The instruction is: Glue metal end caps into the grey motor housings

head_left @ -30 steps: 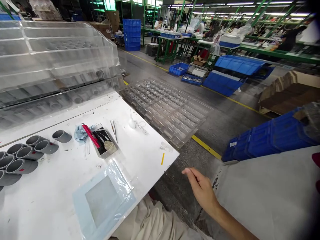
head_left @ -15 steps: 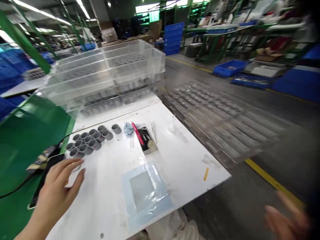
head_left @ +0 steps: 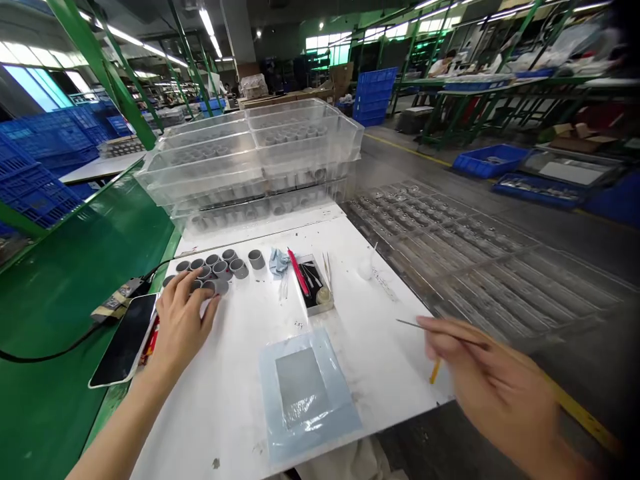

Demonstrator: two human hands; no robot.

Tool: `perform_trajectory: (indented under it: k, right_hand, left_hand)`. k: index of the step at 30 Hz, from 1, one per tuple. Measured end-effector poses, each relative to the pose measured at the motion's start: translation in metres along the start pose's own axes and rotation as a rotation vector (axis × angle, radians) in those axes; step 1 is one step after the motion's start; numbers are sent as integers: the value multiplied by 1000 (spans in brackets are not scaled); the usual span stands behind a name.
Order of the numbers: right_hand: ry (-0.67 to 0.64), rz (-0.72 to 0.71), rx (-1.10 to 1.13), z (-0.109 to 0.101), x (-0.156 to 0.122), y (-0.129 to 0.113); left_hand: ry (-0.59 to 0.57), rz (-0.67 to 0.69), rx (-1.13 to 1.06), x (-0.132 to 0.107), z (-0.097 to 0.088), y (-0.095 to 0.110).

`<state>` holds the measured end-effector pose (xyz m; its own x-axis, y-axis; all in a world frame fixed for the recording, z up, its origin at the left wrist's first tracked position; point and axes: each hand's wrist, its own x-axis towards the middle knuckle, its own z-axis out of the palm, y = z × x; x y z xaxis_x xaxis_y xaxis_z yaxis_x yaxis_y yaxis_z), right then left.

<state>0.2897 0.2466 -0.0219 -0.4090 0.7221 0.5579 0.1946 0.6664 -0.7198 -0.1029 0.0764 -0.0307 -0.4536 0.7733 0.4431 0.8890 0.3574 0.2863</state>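
Observation:
My left hand [head_left: 183, 320] lies over the near end of a cluster of grey plastic sleeves [head_left: 220, 263] on the white board [head_left: 235, 373], its fingers curled onto them. My right hand [head_left: 493, 387], blurred at the board's right edge, pinches a thin needle-like tool [head_left: 425, 327] that points left. Between the hands lie a small tray [head_left: 317, 287] with a red-handled tool [head_left: 299, 270], a blue cloth [head_left: 278, 260] and a plastic-covered square sheet [head_left: 303, 390].
Stacked clear trays [head_left: 250, 157] of grey parts stand behind the board. A clear blister tray [head_left: 450, 247] lies to the right. A phone [head_left: 125, 337] with a cable sits on the green bench [head_left: 60, 280]. Blue crates [head_left: 30, 180] and workbenches fill the hall.
The view has swung left from the aisle. My left hand came in and reached onto the grey sleeves. My right hand moved up to the board's edge with the thin tool.

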Motion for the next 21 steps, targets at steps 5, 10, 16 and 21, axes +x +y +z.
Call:
perform_trajectory:
  k: [5,10,16,21]
  right_hand:
    - [-84,-168,70,68,67,-13]
    - [-182,-203,-27,99,81,-2]
    - [-258,33,-83,83,64,19]
    - [50,184,-198,71,62,66]
  left_hand:
    - [-146,-131,-336,-52,-17,48]
    - [-291,-596,-882,-87,-8,77]
    - [-337,-702,-899,-89,4,81]
    - [-283,-702,-1041,-92,7,78]
